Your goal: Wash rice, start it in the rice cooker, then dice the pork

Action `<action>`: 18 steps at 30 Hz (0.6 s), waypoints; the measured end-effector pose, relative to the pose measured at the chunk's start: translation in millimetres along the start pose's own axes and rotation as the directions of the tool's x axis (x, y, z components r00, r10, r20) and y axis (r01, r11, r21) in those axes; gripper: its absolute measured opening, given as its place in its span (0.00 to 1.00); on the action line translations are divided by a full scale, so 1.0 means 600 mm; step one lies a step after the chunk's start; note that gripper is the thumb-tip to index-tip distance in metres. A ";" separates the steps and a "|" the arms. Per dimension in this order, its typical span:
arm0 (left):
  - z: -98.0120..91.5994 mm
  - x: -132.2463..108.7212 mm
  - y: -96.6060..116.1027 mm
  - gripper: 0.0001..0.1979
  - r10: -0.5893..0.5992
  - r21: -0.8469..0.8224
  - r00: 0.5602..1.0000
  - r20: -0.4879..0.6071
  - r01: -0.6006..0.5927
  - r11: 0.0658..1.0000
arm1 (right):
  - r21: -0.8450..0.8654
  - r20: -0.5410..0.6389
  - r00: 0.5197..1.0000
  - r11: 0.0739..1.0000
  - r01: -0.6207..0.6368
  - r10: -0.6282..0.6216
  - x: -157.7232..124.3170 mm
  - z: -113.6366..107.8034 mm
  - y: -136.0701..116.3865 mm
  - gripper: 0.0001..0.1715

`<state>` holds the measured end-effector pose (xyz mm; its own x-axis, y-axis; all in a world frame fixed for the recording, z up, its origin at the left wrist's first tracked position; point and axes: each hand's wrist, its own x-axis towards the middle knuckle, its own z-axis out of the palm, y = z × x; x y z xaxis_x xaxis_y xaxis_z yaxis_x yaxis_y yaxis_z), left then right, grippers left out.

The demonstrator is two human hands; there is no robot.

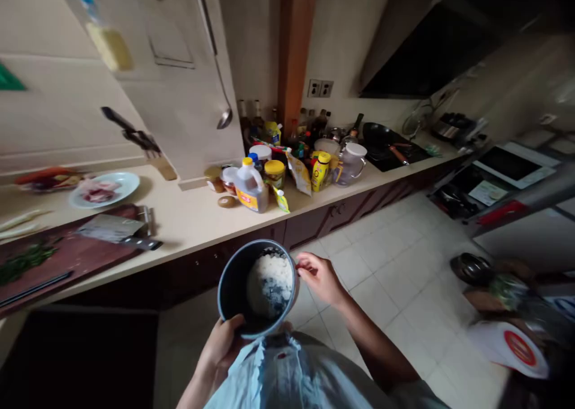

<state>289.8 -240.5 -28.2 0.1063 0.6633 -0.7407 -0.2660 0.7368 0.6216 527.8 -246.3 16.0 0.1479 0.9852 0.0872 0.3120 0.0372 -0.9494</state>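
Note:
A dark rice cooker pot [236,277] is held in front of my body, tipped so that I look down into it. White rice [272,274] clings in a clump along its right side and bottom. My left hand [224,340] grips the pot at its lower left, the thumb over the rim and the other fingers hidden underneath. Close by the right rim is my right hand [321,280], its fingers curled and the tips pinched together. Whether those fingertips touch the rim or hold something small is not clear.
Along the counter [188,217] stand an oil jug [250,187], a yellow bottle [320,172] and a glass pitcher [350,166]. A cleaver [112,229] lies on the cutting board [90,259], near a plate [130,187] of meat. Bags and a pot [471,268] are at right.

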 end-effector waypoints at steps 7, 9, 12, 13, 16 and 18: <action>0.226 0.080 0.027 0.09 -0.069 0.228 0.966 0.250 0.010 0.974 | 0.096 -0.520 0.846 0.992 -0.078 0.117 0.040 -0.239 0.078 0.15; 0.287 0.109 0.034 0.10 -0.103 0.269 0.948 0.302 0.019 0.963 | 0.075 -0.606 0.788 0.994 -0.077 0.106 0.075 -0.313 0.096 0.20; 0.370 0.164 0.045 0.12 -0.108 0.270 0.934 0.340 0.013 0.963 | 0.071 -0.665 0.742 0.996 -0.056 0.089 0.169 -0.419 0.131 0.28; 0.396 0.185 0.050 0.13 -0.103 0.271 0.930 0.352 0.004 0.963 | 0.066 -0.666 0.742 0.997 -0.043 0.076 0.212 -0.452 0.143 0.30; 0.469 0.243 0.074 0.15 -0.087 0.265 0.915 0.394 -0.022 0.964 | 0.004 -0.647 0.763 1.000 -0.020 0.018 0.364 -0.534 0.173 0.36; 0.517 0.273 0.097 0.17 -0.068 0.248 0.908 0.413 -0.041 0.968 | -0.083 -0.635 0.772 0.995 -0.052 -0.013 0.467 -0.572 0.186 0.37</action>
<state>588.7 -48.4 -34.6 0.5100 0.6067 -0.6098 -0.0238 0.7186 0.6950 926.3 -23.9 38.2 0.7064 0.6536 0.2716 0.3809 -0.0277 -0.9242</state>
